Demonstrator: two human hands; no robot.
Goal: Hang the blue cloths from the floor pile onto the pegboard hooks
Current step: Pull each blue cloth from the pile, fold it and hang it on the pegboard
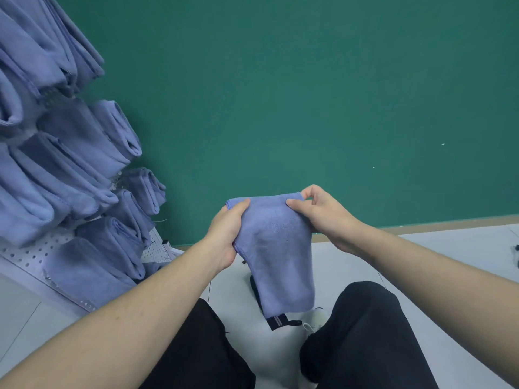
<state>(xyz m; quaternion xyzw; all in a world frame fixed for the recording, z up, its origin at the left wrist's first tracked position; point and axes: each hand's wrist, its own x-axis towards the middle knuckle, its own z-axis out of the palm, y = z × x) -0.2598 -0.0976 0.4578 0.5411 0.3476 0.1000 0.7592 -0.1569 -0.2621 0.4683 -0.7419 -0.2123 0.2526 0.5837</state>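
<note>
A blue cloth [278, 248] hangs folded in front of me, held up by both hands. My left hand [227, 234] grips its left edge with the thumb on top. My right hand [323, 211] pinches the upper right corner between thumb and fingers. The cloth's lower end dangles between my knees, above a dark strap with a grey stripe [276, 321]. At the left a white pegboard [28, 254] leans tilted in view, with several blue cloths [84, 169] hanging from its hooks. The floor pile is out of sight.
A green wall [309, 94] fills the background, meeting the pale floor [449, 254] at a brown skirting strip. My legs in black trousers [365, 332] are at the bottom. A small dark object [516, 254] lies at the right edge.
</note>
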